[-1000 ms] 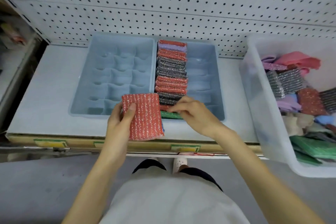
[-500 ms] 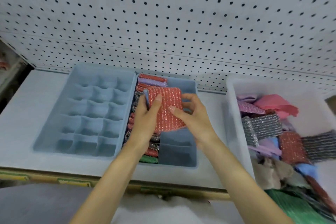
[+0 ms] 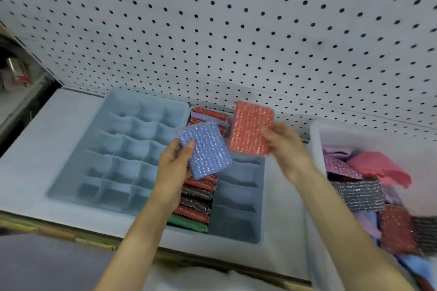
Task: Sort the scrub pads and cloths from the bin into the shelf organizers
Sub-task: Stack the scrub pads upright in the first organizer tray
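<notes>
White pegboard point(image 3: 236, 30) fills the far side of the scene, above a pale shelf point(image 3: 35, 160). On the shelf's right stands a translucent bin point(image 3: 315, 149), heaped with mixed scrub pads and cloths point(image 3: 359, 194) in grey, red, pink and lilac. Left of it sit two grey-blue organizers side by side: a grid organizer point(image 3: 123, 149) on the left with bare cells, and a narrower divided organizer point(image 3: 236, 196) whose left column holds a row of pads point(image 3: 198, 194) set on edge from far to near (red, grey, lilac, one green at the near end).

Above that row, the left hand point(image 3: 173, 168) pinches a blue scrub pad point(image 3: 205, 149) by its near corner, thumb on its face. The right hand point(image 3: 286, 149) grips a red scrub pad point(image 3: 250, 127) by its right edge, further back and just apart from the blue one.

The step in hand looks like placing: each hand has one pad to put away. The filled column seems tightly packed, so the next move likely calls for turning each pad on edge and lowering it into a free compartment in the right column.
</notes>
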The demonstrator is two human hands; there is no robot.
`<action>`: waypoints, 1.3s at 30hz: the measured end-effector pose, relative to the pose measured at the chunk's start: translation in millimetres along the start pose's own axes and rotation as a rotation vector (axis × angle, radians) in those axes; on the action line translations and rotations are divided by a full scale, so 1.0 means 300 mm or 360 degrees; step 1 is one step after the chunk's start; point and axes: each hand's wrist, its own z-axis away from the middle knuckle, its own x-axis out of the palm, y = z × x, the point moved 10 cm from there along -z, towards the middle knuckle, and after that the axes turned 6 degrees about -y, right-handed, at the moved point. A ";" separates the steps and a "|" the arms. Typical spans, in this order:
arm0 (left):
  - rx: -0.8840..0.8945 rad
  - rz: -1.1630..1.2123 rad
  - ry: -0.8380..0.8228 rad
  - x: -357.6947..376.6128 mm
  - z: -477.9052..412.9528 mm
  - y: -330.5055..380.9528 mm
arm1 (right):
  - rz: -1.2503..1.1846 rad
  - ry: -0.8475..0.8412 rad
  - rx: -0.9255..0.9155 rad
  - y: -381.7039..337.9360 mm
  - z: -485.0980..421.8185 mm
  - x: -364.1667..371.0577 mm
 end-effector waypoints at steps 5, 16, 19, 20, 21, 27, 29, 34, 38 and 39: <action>0.0001 0.0030 0.0069 -0.040 -0.026 -0.036 | 0.0994 0.0169 -0.0574 -0.177 -0.111 -0.061; -0.0036 -0.0018 0.0109 -0.051 -0.027 -0.113 | 0.2655 0.0295 -0.1150 -0.118 -0.123 0.172; -0.0038 -0.0014 0.0091 -0.050 -0.033 -0.113 | 0.2616 0.0267 -0.0998 -0.086 -0.146 0.175; -0.0036 -0.0021 0.0085 -0.051 -0.034 -0.113 | 0.2589 0.0276 -0.0967 -0.079 -0.157 0.173; -0.0039 -0.0025 0.0084 -0.051 -0.035 -0.115 | 0.2570 0.0290 -0.0941 -0.079 -0.164 0.172; -0.0093 -0.0033 0.0082 -0.059 -0.034 -0.130 | 0.2807 0.0354 -0.1088 -0.116 -0.164 0.182; -0.0099 -0.0043 0.0080 -0.057 -0.034 -0.130 | 0.2831 0.0322 -0.1134 -0.126 -0.144 0.189; -0.0100 -0.0027 0.0073 -0.055 -0.035 -0.127 | 0.2921 0.0371 -0.1329 -0.191 -0.076 0.230; -0.0105 -0.0023 0.0065 -0.057 -0.034 -0.128 | 0.2958 0.0348 -0.1296 -0.154 -0.096 0.250; -0.0111 -0.0030 0.0063 -0.057 -0.034 -0.129 | 0.2958 0.0320 -0.1234 -0.127 -0.116 0.249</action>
